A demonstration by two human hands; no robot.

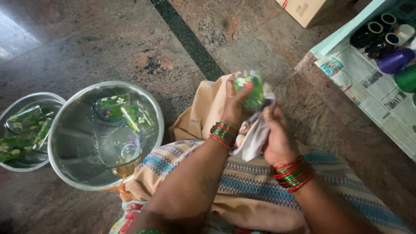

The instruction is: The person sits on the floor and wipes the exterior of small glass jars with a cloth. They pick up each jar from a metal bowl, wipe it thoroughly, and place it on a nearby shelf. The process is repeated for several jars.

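Head view – two hands (pixel 255 125) grip one green glass (pixel 249 91) and one white cloth (pixel 253 138)

Tan cardboard box (pixel 303 9), top edge, on floor

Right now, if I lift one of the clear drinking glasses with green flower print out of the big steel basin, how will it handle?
The clear green-flowered glasses look thin-walled, so probably light and fragile. Lying sideways in the big steel basin, they may roll or clink. Possibly slippery if wet.
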